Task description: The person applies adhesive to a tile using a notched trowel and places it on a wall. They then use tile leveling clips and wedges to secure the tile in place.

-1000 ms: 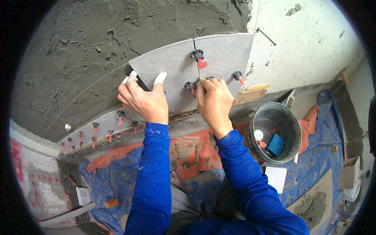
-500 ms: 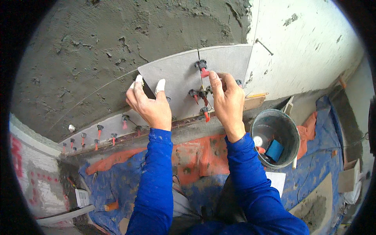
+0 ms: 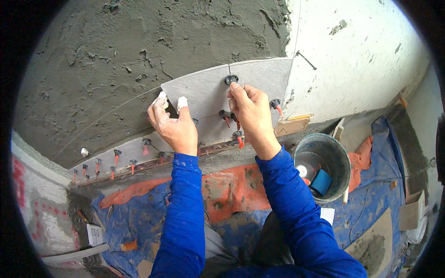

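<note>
On the wall, large grey tiles have a curved upper edge and a vertical joint between them. At the top of that joint sits a tile leveling clip with a round black cap. My right hand pinches this clip's handle just below the cap; the fingers mostly hide the handle. At the left end of the tile, my left hand has its thumb and fingers apart, with white wrapping on the thumb and a fingertip. A dark gap shows between them. More red-handled leveling clips stand along the lower joints.
Grey mortar covers the wall at upper left. A nail sticks out of the pale wall. To the right stands a bucket containing a blue sponge. Blue and orange sheets lie on the floor.
My right hand has moved left and closed at the clip's handle, uncovering another red-handled clip at the tile's right edge. My left hand stays by the tile's left end. The view has shifted slightly.
</note>
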Demonstrator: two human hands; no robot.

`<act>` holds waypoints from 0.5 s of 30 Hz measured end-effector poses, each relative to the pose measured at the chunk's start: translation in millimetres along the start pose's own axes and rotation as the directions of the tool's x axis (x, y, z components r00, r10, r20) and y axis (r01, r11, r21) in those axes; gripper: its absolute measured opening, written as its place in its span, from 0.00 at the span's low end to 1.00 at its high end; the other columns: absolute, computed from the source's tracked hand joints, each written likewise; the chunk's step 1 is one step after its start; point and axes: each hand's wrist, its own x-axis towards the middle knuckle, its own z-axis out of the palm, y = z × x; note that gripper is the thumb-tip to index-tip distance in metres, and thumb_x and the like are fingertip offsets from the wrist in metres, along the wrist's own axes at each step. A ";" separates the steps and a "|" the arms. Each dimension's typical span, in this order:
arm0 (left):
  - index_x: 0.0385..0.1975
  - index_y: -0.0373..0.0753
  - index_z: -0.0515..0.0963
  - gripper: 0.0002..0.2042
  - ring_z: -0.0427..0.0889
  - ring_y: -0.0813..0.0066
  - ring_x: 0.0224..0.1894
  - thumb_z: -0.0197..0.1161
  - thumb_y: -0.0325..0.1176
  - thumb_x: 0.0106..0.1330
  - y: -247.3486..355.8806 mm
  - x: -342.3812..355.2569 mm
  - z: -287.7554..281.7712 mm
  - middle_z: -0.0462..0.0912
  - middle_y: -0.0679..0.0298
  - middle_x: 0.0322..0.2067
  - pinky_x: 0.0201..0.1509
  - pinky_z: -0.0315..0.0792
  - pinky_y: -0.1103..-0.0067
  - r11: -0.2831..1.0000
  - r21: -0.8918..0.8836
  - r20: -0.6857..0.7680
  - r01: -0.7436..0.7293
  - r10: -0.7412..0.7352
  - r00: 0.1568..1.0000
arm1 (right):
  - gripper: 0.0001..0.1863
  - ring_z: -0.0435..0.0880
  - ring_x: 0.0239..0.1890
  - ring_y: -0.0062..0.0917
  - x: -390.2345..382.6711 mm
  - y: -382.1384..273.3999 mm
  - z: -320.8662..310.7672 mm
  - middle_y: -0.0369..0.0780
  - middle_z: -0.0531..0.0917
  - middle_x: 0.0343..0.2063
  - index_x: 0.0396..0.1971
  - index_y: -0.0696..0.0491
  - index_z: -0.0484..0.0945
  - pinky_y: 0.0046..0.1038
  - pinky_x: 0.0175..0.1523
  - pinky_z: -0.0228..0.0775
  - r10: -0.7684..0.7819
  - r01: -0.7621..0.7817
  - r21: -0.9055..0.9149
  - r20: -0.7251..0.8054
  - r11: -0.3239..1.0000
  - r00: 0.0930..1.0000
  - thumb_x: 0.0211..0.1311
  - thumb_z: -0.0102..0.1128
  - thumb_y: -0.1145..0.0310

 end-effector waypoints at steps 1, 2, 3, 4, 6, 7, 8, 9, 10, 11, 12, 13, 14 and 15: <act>0.54 0.31 0.80 0.23 0.78 0.57 0.52 0.74 0.27 0.58 -0.6 1.0 -1.6 0.79 0.56 0.48 0.58 0.73 0.65 1.000 0.011 0.008 -0.021 0.021 1.000 | 0.20 0.70 0.15 0.14 -1.6 -1.8 1.5 0.32 0.76 0.17 0.29 0.57 0.81 0.22 0.18 0.57 0.014 -0.014 0.034 0.002 0.999 1.000 0.77 0.59 0.57; 0.54 0.31 0.80 0.22 0.78 0.58 0.52 0.74 0.27 0.59 -1.5 2.3 -3.7 0.79 0.56 0.48 0.58 0.73 0.65 0.998 0.040 0.016 -0.045 0.044 0.999 | 0.19 0.68 0.15 0.13 -3.2 -3.4 3.2 0.31 0.76 0.17 0.29 0.56 0.81 0.21 0.17 0.56 0.027 -0.028 0.068 0.004 0.997 1.000 0.78 0.59 0.57; 0.55 0.31 0.80 0.22 0.79 0.58 0.52 0.74 0.27 0.60 -2.2 3.5 -6.0 0.79 0.56 0.48 0.57 0.73 0.66 0.996 0.063 0.031 -0.059 0.057 0.998 | 0.18 0.66 0.15 0.12 -4.5 -4.8 4.8 0.31 0.76 0.18 0.31 0.56 0.81 0.20 0.18 0.54 0.053 -0.053 0.088 0.004 0.995 0.999 0.78 0.59 0.57; 0.55 0.31 0.80 0.22 0.79 0.58 0.52 0.74 0.27 0.60 -2.5 4.4 -8.1 0.79 0.56 0.48 0.57 0.74 0.66 0.995 0.083 0.053 -0.048 0.044 0.998 | 0.17 0.65 0.16 0.10 -5.5 -5.9 6.1 0.30 0.75 0.19 0.32 0.55 0.81 0.19 0.20 0.52 0.079 -0.079 0.108 0.003 0.991 0.997 0.79 0.58 0.58; 0.54 0.31 0.80 0.20 0.79 0.61 0.50 0.73 0.29 0.63 -0.3 3.7 -11.9 0.79 0.56 0.49 0.55 0.75 0.68 0.998 -0.008 0.046 0.057 -0.056 0.997 | 0.16 0.63 0.16 0.09 -6.2 -7.0 7.8 0.29 0.75 0.20 0.34 0.55 0.81 0.17 0.21 0.51 0.106 -0.106 0.148 0.008 0.983 0.994 0.79 0.58 0.59; 0.54 0.31 0.80 0.19 0.80 0.62 0.50 0.73 0.29 0.64 2.6 2.7 -13.1 0.79 0.55 0.49 0.54 0.75 0.69 0.991 -0.056 0.051 0.118 -0.115 0.992 | 0.15 0.62 0.16 0.09 -5.9 -7.2 8.2 0.29 0.76 0.20 0.34 0.55 0.81 0.18 0.21 0.51 0.106 -0.107 0.170 0.014 0.980 0.994 0.79 0.58 0.59; 0.53 0.31 0.80 0.18 0.80 0.63 0.49 0.73 0.30 0.66 6.8 1.4 -13.7 0.80 0.56 0.49 0.53 0.75 0.70 0.986 -0.104 0.007 0.133 -0.133 0.991 | 0.15 0.62 0.16 0.09 -5.0 -7.4 8.2 0.30 0.76 0.21 0.34 0.54 0.81 0.18 0.21 0.51 0.102 -0.104 0.195 0.020 0.975 0.995 0.79 0.58 0.59; 0.52 0.32 0.80 0.16 0.80 0.64 0.48 0.72 0.31 0.67 12.5 -0.6 -13.8 0.80 0.56 0.48 0.52 0.75 0.71 0.978 -0.151 -0.034 0.146 -0.153 0.988 | 0.15 0.62 0.16 0.10 -3.9 -7.7 8.0 0.30 0.76 0.20 0.33 0.54 0.81 0.19 0.21 0.51 0.110 -0.112 0.202 0.022 0.973 0.994 0.79 0.58 0.59; 0.51 0.32 0.81 0.15 0.81 0.66 0.47 0.71 0.32 0.69 19.0 -3.2 -14.1 0.81 0.56 0.48 0.51 0.76 0.72 0.964 -0.187 -0.061 0.190 -0.205 0.977 | 0.15 0.63 0.16 0.10 -2.8 -8.0 7.4 0.30 0.76 0.20 0.33 0.54 0.81 0.19 0.21 0.51 0.115 -0.118 0.210 0.027 0.970 0.993 0.79 0.58 0.59; 0.49 0.34 0.81 0.11 0.81 0.71 0.43 0.66 0.34 0.74 27.7 -7.4 -11.3 0.83 0.61 0.42 0.47 0.75 0.74 0.906 -0.330 0.066 0.266 -0.259 0.964 | 0.15 0.63 0.16 0.10 -1.3 -8.6 6.9 0.30 0.76 0.19 0.33 0.54 0.81 0.19 0.21 0.52 0.103 -0.110 0.226 0.042 0.968 0.994 0.79 0.59 0.59; 0.49 0.34 0.81 0.12 0.82 0.72 0.41 0.63 0.36 0.76 34.2 -7.6 -13.6 0.83 0.64 0.39 0.47 0.76 0.74 0.848 -0.342 0.334 0.404 -0.292 0.896 | 0.16 0.64 0.16 0.11 -0.1 -9.3 6.4 0.30 0.76 0.19 0.32 0.55 0.82 0.19 0.20 0.52 0.110 -0.112 0.191 0.024 0.975 0.994 0.78 0.59 0.59; 0.49 0.34 0.82 0.13 0.83 0.74 0.39 0.60 0.38 0.78 40.4 -6.2 -14.2 0.83 0.67 0.35 0.47 0.76 0.74 0.775 -0.260 0.589 0.576 -0.345 0.730 | 0.16 0.65 0.16 0.11 1.1 -10.1 6.4 0.30 0.76 0.18 0.32 0.55 0.82 0.20 0.20 0.53 0.103 -0.104 0.162 0.015 0.981 0.995 0.78 0.59 0.59; 0.52 0.34 0.81 0.15 0.81 0.75 0.36 0.57 0.40 0.80 47.0 -4.1 -7.5 0.85 0.66 0.37 0.44 0.75 0.76 0.681 -0.314 0.681 0.662 -0.325 0.656 | 0.16 0.65 0.15 0.12 1.7 -10.7 7.0 0.30 0.75 0.18 0.32 0.55 0.82 0.20 0.20 0.53 0.116 -0.113 0.126 -0.016 0.986 0.993 0.78 0.59 0.59; 0.56 0.34 0.81 0.18 0.80 0.77 0.33 0.54 0.41 0.81 52.5 -1.6 -0.7 0.86 0.65 0.39 0.41 0.74 0.78 0.573 -0.333 0.764 0.749 -0.301 0.570 | 0.17 0.66 0.15 0.12 1.3 -11.1 7.4 0.30 0.75 0.17 0.31 0.55 0.82 0.21 0.19 0.53 0.116 -0.114 0.157 -0.007 0.981 0.993 0.78 0.59 0.59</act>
